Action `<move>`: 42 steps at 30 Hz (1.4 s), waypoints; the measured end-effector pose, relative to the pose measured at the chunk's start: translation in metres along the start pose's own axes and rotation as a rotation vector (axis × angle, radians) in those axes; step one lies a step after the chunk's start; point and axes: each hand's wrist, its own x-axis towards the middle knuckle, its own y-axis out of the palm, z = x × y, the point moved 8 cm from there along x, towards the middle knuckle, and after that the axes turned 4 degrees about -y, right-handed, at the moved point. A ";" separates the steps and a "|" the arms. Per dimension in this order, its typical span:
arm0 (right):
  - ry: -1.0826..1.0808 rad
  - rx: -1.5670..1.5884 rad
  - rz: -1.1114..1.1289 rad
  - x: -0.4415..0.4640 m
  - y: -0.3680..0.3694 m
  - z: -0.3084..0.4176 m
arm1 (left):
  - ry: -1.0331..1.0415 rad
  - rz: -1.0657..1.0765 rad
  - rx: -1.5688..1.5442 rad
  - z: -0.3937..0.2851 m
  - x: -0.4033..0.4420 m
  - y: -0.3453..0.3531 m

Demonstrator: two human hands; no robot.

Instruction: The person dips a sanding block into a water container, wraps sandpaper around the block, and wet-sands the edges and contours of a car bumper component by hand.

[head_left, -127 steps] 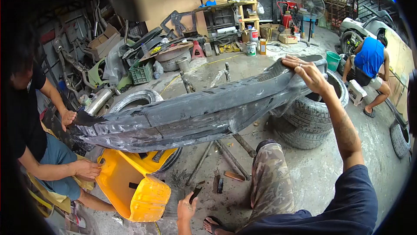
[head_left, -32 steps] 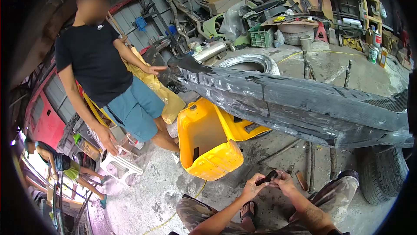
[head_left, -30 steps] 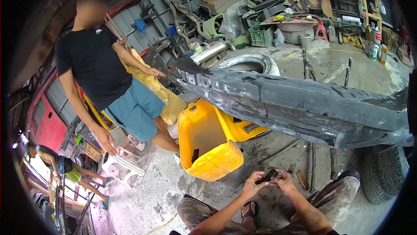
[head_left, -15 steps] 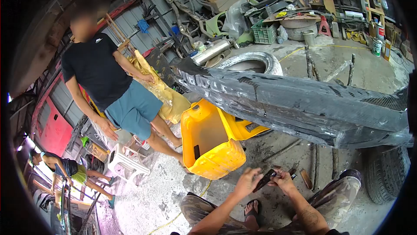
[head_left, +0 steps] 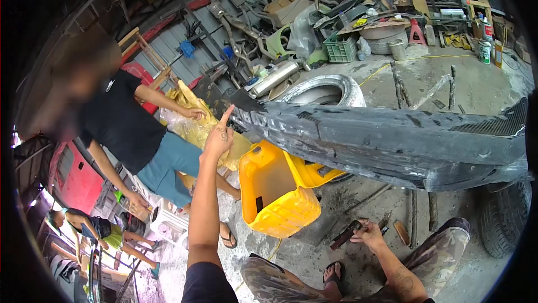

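My left hand (head_left: pixel 218 139) is raised with the index finger stretched out and the other fingers curled, holding nothing. It points toward the left end of the long dark bumper-like car panel (head_left: pixel 358 135). Low in front of my knees, my right hand (head_left: pixel 368 234) grips a dark oblong object (head_left: pixel 346 234) with a reddish side; its exact kind is unclear. A yellow plastic container with a cut-open side (head_left: pixel 283 213) stands between my hands, partly under the panel.
Another person in a black shirt (head_left: pixel 120 118) stands at the left, beside a white plastic stool (head_left: pixel 168 221). Farther off, a second person (head_left: pixel 98 230) bends over. Behind the panel lies a whitish tire (head_left: pixel 352 87); another tire (head_left: pixel 501 224) is at the right. Sticks (head_left: pixel 413 219) lie underneath.
My left hand has left the dark object and risen up and left, index finger extended. My right hand still holds the object. The person in black has leaned forward.
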 end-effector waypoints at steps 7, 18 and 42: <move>-0.021 -0.017 0.008 0.009 -0.006 -0.016 | -0.098 0.101 0.034 0.021 0.021 0.010; 0.008 0.047 -0.019 0.018 -0.005 -0.026 | 0.095 0.120 0.318 -0.008 0.050 0.008; 0.016 0.022 0.018 0.021 -0.005 -0.029 | 0.115 0.164 0.401 0.033 0.060 0.004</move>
